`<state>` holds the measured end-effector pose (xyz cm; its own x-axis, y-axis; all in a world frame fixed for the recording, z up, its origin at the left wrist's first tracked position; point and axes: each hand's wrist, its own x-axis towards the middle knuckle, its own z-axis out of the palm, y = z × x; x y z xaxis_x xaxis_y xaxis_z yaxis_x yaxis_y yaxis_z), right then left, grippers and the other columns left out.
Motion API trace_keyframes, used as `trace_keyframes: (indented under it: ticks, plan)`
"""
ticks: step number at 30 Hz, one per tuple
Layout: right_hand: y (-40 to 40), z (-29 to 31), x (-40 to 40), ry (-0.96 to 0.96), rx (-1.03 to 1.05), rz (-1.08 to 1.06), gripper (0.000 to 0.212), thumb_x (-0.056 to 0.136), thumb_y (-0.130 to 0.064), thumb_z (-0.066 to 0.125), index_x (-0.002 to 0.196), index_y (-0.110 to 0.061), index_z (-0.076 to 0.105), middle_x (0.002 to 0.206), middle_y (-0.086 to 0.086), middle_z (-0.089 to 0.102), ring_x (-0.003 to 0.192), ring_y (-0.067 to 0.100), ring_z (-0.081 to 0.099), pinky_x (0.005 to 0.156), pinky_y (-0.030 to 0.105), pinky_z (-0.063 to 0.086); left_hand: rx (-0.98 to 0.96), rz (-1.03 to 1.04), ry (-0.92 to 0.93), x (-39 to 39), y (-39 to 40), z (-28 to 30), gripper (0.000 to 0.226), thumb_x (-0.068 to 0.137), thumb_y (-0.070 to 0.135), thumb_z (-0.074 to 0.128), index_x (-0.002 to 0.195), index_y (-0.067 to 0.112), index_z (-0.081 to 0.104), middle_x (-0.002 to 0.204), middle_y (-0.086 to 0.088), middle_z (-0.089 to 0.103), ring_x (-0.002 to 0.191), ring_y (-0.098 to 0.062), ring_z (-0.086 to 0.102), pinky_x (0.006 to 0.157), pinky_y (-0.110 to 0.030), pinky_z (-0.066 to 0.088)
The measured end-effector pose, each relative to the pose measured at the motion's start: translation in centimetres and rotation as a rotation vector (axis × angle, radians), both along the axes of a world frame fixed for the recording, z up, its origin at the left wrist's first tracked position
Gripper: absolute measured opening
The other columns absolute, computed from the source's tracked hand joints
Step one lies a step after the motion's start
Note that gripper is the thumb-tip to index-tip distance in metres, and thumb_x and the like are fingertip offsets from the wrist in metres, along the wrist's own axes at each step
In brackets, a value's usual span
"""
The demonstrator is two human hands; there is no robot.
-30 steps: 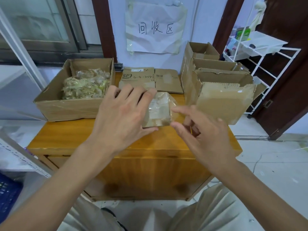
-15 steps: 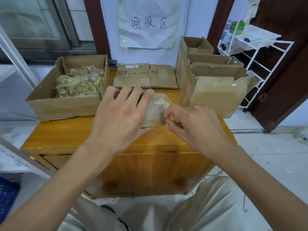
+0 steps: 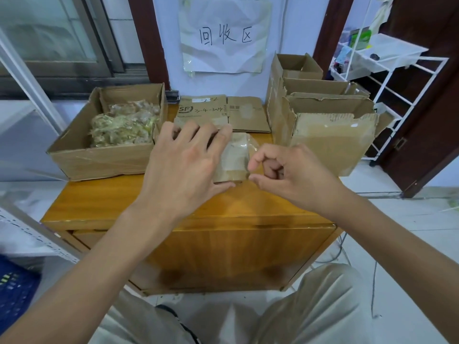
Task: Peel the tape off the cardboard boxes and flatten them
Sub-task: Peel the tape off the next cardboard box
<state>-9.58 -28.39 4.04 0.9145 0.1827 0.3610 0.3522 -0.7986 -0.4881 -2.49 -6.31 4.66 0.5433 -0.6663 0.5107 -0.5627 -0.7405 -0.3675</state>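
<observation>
A small cardboard box point(image 3: 232, 165) wrapped in clear tape sits mid-table. My left hand point(image 3: 183, 165) lies spread over its left side, fingers straight, thumb against its near edge. My right hand point(image 3: 285, 170) is curled at the box's right edge, thumb and forefinger pinching the loose clear tape point(image 3: 250, 147) there. Most of the box is hidden under my left hand. A flattened box point(image 3: 223, 112) lies behind it.
On the left of the wooden table point(image 3: 124, 202) stands an open box point(image 3: 99, 160) holding crumpled tape. Three open boxes point(image 3: 330, 140) stack at the right. A white wire rack point(image 3: 387, 70) stands beyond the table's right edge.
My right hand has moved left to the box's right edge and curled its fingers, pinching the tape. My left hand stays spread on the box.
</observation>
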Motion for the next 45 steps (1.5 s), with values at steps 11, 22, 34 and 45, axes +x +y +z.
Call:
trace_keyframes:
  ticks: [11,22,34,45]
  plan:
    - [-0.1,2.2,0.7,0.101,-0.062,0.178,0.023,0.086,-0.002,0.075,0.078,-0.020,0.062,0.049,-0.008,0.041,0.048,0.012,0.039,0.097,0.022,0.047,-0.052,-0.066,0.023,0.2,-0.1,-0.3,0.099,0.073,0.078,0.068,0.149,0.017,0.048,0.122,-0.006,0.060,0.103,-0.029,0.054,0.085,-0.046,0.039]
    - [1.7,1.2,1.6,0.083,0.034,0.034,0.011,0.098,-0.014,0.072,0.091,-0.021,0.067,0.045,-0.005,0.049,0.047,0.010,0.063,0.071,0.016,0.040,-0.058,0.006,0.037,0.9,0.3,0.2,0.102,0.075,0.082,0.056,0.150,0.015,0.044,0.128,-0.007,0.060,0.108,-0.030,0.055,0.087,-0.046,0.037]
    - [0.3,5.1,1.0,0.232,0.213,0.264,0.005,0.103,-0.014,0.066,0.098,-0.013,0.067,0.056,0.010,0.057,0.046,0.016,0.047,0.050,0.020,0.038,-0.239,0.019,0.733,2.1,1.0,4.5,0.125,0.049,0.090,0.068,0.156,0.030,0.043,0.152,0.010,0.053,0.139,-0.018,0.048,0.113,-0.041,0.036]
    - [4.8,2.0,2.2,-0.112,0.337,-0.321,0.020,0.094,-0.038,0.074,0.098,-0.033,0.056,0.063,-0.010,0.070,0.064,0.013,0.065,0.073,0.048,0.058,-0.372,0.186,0.552,1.3,-0.7,3.6,0.097,0.066,0.080,0.067,0.147,0.029,0.049,0.128,0.005,0.059,0.124,-0.025,0.055,0.101,-0.045,0.039]
